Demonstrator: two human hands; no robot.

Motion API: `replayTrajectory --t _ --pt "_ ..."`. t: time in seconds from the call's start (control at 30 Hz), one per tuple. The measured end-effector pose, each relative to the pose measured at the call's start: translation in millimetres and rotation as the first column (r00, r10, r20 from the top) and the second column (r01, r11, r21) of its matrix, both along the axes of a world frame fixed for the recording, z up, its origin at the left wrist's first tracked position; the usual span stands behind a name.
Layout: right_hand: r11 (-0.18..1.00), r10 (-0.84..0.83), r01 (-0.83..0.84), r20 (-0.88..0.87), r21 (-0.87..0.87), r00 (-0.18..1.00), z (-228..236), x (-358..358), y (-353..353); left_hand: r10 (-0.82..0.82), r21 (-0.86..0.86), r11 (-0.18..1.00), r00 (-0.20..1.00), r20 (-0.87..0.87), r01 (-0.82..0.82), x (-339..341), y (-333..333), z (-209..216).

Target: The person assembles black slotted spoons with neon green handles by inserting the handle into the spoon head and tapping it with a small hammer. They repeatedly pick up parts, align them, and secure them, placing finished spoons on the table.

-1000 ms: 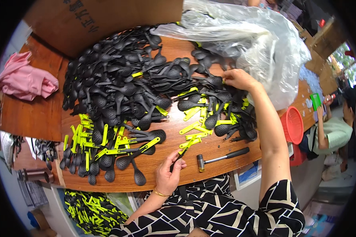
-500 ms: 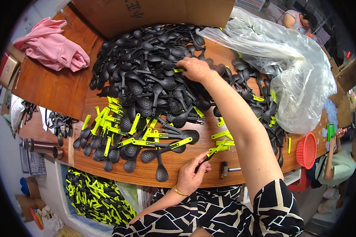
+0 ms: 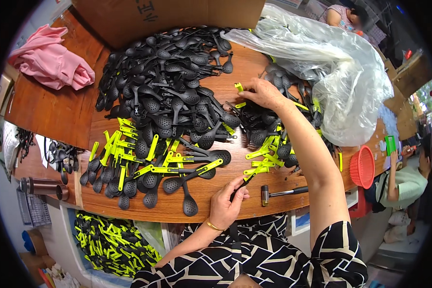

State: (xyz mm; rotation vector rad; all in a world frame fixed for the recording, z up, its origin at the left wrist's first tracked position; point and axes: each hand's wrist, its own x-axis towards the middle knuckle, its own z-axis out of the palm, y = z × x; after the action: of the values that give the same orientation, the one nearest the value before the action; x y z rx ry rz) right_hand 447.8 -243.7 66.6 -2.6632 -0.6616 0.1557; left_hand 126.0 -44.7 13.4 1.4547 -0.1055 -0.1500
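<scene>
My left hand is closed around a black utensil with a lime-green handle near the table's front edge; its other end is hidden in the palm. Over the gap right of the big heap of black slotted spoons, my right hand pinches a small lime-green handle piece. Below that hand lies a smaller cluster of black spoons. Loose lime-green handles lie between this cluster and my left hand. Left of them, slotted spoons with lime-green handles are spread out.
A small hammer lies at the front edge. Clear plastic sheeting covers the right back, and a red basket stands at the right. A cardboard box rises behind. Finished-looking spoons fill a bin below. Two people sit further off.
My right hand has come away from the big heap toward the right, and bare wood shows between heap and cluster. My left hand still holds the utensil. The whole view has shifted slightly.
</scene>
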Motion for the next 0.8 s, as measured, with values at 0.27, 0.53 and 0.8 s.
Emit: replayTrajectory --t 0.27,0.53,0.8 --pt "0.992 -0.095 0.118 -0.362 0.042 0.927 67 -18 -54 0.035 -0.024 0.999 0.999 -0.003 -0.035 1 2 -3" --pt "0.976 -0.177 0.141 0.229 0.165 0.957 -17 127 -102 0.053 -0.032 0.998 0.997 -0.062 -0.055 0 3 2" --pt "0.943 -0.197 0.302 0.501 -0.137 0.843 -31 262 -169 0.096 -0.027 0.995 0.99 -0.105 -0.099 -5 7 -4"
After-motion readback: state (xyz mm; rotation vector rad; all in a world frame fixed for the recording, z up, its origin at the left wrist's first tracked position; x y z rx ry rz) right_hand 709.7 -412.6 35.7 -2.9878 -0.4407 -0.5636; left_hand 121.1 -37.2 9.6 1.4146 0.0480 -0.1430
